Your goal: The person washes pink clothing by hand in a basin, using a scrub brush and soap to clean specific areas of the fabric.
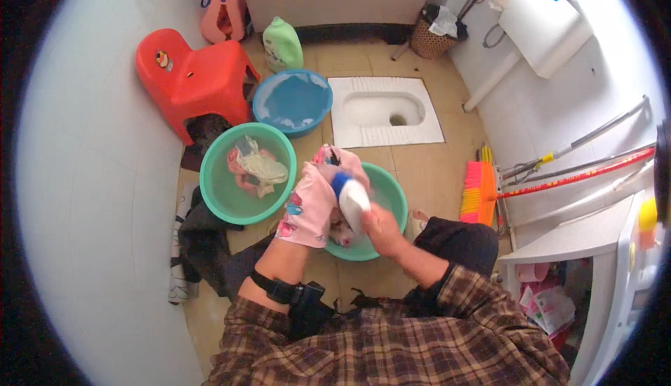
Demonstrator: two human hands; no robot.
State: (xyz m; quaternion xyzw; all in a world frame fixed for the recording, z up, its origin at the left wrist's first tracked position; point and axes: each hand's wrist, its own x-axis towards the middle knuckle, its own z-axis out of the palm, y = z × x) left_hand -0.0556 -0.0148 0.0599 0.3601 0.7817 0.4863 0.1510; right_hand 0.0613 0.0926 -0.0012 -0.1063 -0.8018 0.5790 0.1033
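A pink garment (309,210) with printed figures is pulled over my left hand and lower forearm. The cloth hides the fingers, so their grip cannot be made out. My right hand (383,229) is closed around the handle of a white and blue scrubbing brush (354,202). Its blue end lies against the pink cloth, and the brush looks slightly blurred. Beneath both hands stands a green basin (398,197) with cloudy water and some wet fabric in it. To its left, a second green basin (209,197) holds water with white and pink clothes (264,168).
A blue basin of water (293,100) stands beyond, near a green detergent bottle (285,45) and a red plastic chair (202,74). A white squat toilet (388,134) is set in the floor. A broom (479,192) and a wicker bin (430,40) stand along the right wall.
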